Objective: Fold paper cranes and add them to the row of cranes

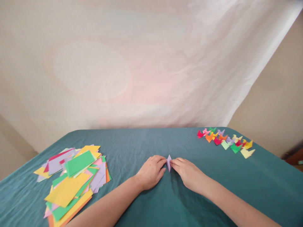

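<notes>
A small folded lilac paper piece [169, 162] stands on the teal tablecloth [142, 142] in front of me. My left hand [151, 172] rests on the cloth and pinches the piece's left side with thumb and fingertips. On the other side my right hand [188, 173] does the same, pinching the right edge. Both hands are closed on the paper, and both forearms lie on the cloth.
A loose pile of coloured paper sheets [71, 179] lies at the left. Several finished folded paper figures [226, 141] in mixed colours cluster at the far right of the table. A pale cloth backdrop [142, 63] hangs behind the table.
</notes>
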The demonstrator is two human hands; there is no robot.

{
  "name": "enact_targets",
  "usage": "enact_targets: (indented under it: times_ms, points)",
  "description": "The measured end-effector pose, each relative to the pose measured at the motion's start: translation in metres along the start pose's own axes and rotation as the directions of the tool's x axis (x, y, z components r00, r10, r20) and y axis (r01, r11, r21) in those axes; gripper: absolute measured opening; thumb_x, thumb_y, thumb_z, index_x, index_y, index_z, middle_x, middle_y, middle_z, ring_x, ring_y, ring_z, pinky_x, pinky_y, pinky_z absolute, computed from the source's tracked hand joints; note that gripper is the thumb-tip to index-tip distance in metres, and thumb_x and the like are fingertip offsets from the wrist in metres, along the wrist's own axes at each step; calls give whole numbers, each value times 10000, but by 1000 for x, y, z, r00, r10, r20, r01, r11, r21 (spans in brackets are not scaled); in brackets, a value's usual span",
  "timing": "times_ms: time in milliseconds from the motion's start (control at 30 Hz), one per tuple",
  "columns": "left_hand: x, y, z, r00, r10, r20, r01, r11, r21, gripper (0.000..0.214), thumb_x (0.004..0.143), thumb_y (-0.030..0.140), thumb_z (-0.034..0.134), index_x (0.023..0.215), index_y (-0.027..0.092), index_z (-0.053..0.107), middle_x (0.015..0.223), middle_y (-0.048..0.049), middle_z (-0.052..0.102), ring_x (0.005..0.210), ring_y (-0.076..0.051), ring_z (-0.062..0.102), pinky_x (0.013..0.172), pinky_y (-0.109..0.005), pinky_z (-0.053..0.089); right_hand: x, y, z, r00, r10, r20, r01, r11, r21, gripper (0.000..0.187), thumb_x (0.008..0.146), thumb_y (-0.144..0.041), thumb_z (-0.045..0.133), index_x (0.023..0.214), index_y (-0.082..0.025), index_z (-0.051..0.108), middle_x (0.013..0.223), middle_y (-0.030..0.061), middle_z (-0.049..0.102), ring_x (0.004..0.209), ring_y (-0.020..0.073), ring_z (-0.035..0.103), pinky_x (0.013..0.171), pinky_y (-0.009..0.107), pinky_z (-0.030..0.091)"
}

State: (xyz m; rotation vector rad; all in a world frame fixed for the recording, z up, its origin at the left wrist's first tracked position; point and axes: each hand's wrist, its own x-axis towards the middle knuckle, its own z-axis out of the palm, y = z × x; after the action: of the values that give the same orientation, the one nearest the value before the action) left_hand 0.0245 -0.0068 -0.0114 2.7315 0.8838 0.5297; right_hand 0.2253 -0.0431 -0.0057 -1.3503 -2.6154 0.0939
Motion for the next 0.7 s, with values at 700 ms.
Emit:
enact_targets:
  times_ms: [700]
  points:
    - [0, 0, -1, 1000, 3, -7, -3, 1000, -2, 309, 881, 223, 451, 1186, 198, 486, 1161, -72, 522, 1080, -217, 467, 948, -380, 387, -1, 5, -6, 1000, -18, -16, 20, 992, 124, 409, 742, 11, 360, 1010, -147, 626, 1027, 91, 613, 1034, 184, 513, 906, 320, 405]
